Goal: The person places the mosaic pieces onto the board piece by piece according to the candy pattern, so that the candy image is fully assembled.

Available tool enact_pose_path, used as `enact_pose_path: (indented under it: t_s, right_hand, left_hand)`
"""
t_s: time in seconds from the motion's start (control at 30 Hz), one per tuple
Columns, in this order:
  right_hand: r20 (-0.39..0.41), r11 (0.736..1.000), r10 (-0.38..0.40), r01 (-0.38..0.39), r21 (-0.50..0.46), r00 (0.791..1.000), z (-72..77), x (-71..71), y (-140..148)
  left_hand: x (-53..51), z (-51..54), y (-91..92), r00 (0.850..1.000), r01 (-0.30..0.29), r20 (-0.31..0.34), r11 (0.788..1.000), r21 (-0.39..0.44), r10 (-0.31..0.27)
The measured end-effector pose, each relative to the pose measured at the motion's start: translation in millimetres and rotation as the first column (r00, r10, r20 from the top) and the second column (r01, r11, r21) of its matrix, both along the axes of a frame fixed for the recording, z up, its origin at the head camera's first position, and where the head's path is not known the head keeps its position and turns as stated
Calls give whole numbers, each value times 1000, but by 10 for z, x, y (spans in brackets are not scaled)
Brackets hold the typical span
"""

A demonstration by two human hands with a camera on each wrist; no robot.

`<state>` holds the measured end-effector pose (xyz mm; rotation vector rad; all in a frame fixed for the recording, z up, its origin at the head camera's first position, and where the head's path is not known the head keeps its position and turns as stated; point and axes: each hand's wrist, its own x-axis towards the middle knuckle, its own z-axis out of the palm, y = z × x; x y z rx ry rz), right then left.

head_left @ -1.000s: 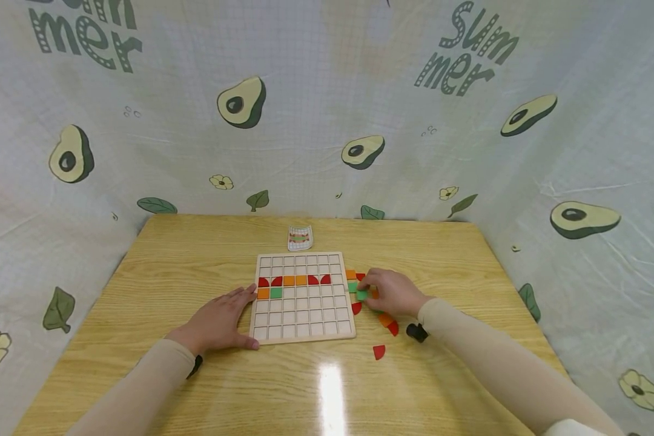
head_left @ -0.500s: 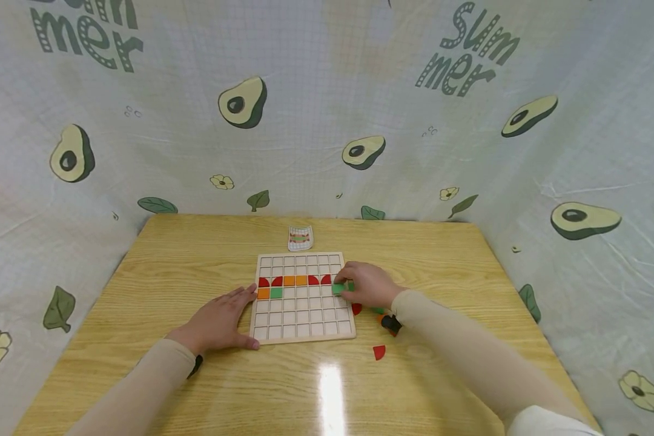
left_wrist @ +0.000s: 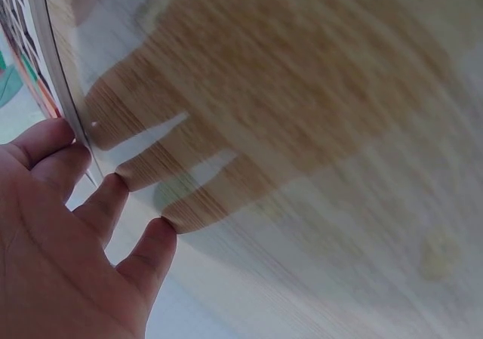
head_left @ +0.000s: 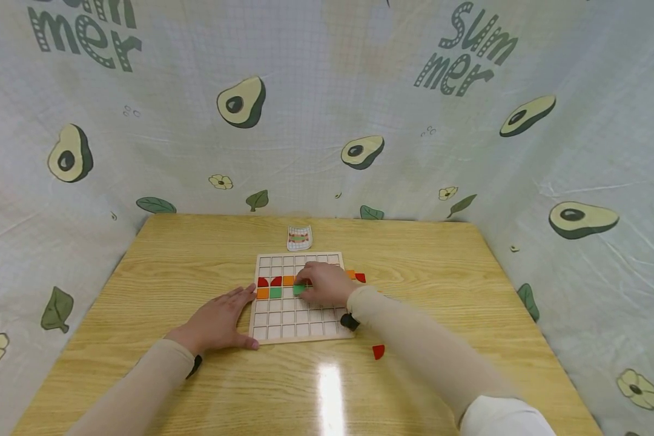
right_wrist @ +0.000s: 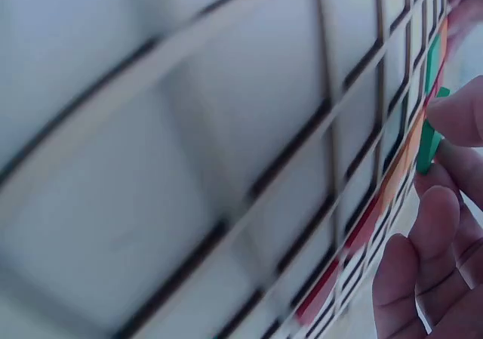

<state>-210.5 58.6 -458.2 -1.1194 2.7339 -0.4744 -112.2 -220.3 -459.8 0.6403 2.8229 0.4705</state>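
Shifted from the grid board's (head_left: 275,318) right edge toward its middle since the earlier frame: right hand (head_left: 326,284), fingers pinching a green tile (right_wrist: 427,149). The tile, nearly square, lies leftward of those fingers; one bare cell separates it from the seated green tile (head_left: 275,292). Left hand (head_left: 218,321), farther off, steadies the board's left edge, fingers extended.

The left sleeve (head_left: 138,386) is plain beige, snug, ending at the wrist. The right sleeve (head_left: 425,348) matches, with white cloth (head_left: 507,418) at its near end. The left camera (head_left: 195,366) is black; the right camera (head_left: 350,321) is black and stubby.
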Motion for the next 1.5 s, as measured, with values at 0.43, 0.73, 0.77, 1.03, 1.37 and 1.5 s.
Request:
enact_pose_path:
  t_s: [0.43, 0.73, 0.77, 1.03, 1.37, 1.5]
  right_hand:
    - [-43, 997, -10, 13, 70, 999, -94, 53, -278]
    - [-48, 999, 4, -3, 36, 999, -72, 78, -261]
    - [-52, 999, 4, -2, 37, 999, -71, 82, -262]
    - [-63, 999, 16, -13, 45, 998, -64, 69, -233]
    - [-78, 998, 8, -3, 61, 997, 107, 52, 292]
    - [-67, 997, -32, 37, 75, 997, 160, 105, 691]
  left_hand:
    - [-31, -62, -19, 1000, 12, -11, 1000, -20, -12]
    - [-27, -61, -23, 1000, 14, -11, 1000, -11, -14]
    - [-25, -57, -22, 1000, 14, -10, 1000, -10, -14]
    - [-22, -48, -19, 1000, 7, -2, 1000, -19, -7]
    - [-19, -59, -15, 1000, 10, -9, 999, -33, -11]
    - [-16, -60, -15, 1000, 10, -13, 999, -31, -10]
